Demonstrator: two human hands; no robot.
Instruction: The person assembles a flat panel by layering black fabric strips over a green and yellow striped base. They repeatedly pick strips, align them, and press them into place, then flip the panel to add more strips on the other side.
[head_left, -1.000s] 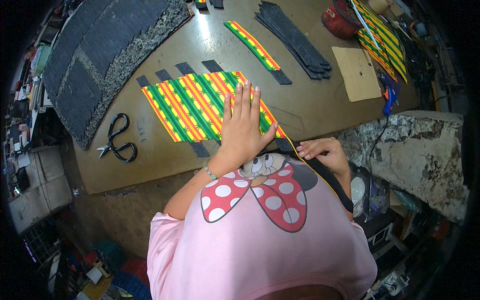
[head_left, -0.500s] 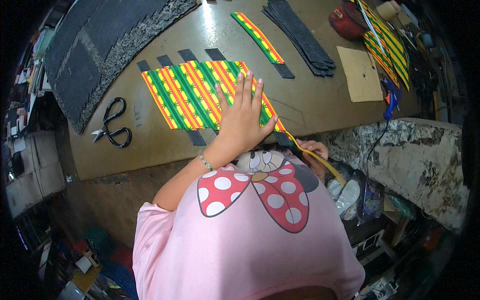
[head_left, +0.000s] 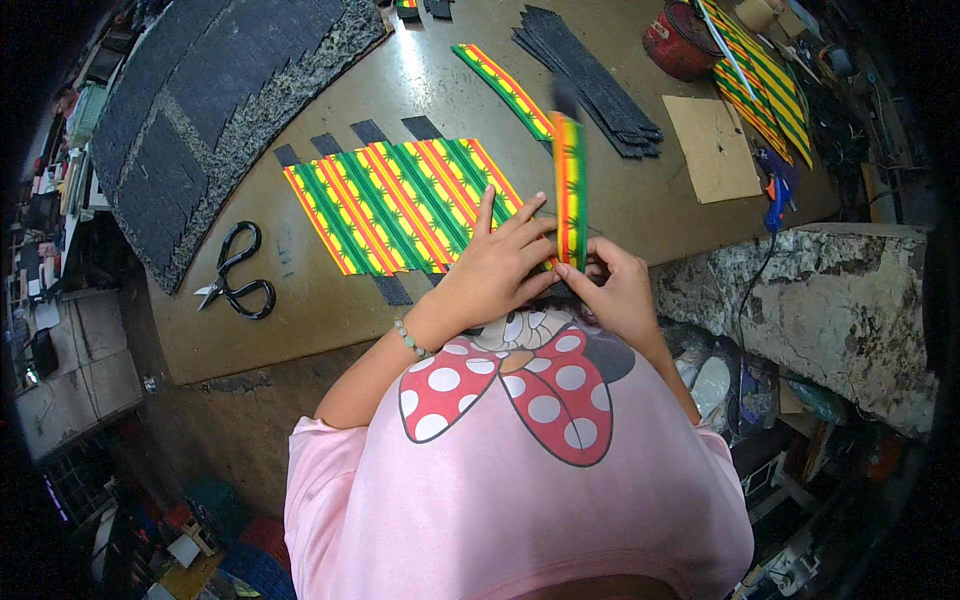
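Note:
A slanted panel of green, yellow and red leaf-patterned strips (head_left: pixel 380 205) lies on the table, black tabs poking out along its top and bottom. My left hand (head_left: pixel 495 255) rests over its right edge, fingers spread, thumb and forefinger beside the foot of a raised strip. That patterned strip (head_left: pixel 568 190) stands up from between my hands, its dark upper end blurred. My right hand (head_left: pixel 618 288) pinches its lower end between thumb and fingers. Beyond it, another patterned strip (head_left: pixel 500 88) lies on the table, its lower end partly hidden behind the raised one.
Black-handled scissors (head_left: pixel 240 270) lie at left, below a large dark board (head_left: pixel 235 110). Black strips (head_left: pixel 585 85) are stacked at the back. To the right are a cardboard piece (head_left: pixel 712 150), a red pot (head_left: pixel 680 42), patterned strips (head_left: pixel 765 85) and a blue glue gun (head_left: pixel 778 200).
My right hand has come up from below the table edge, and the strip now stands upright. My left hand has shifted from lying flat on the panel toward its lower right corner.

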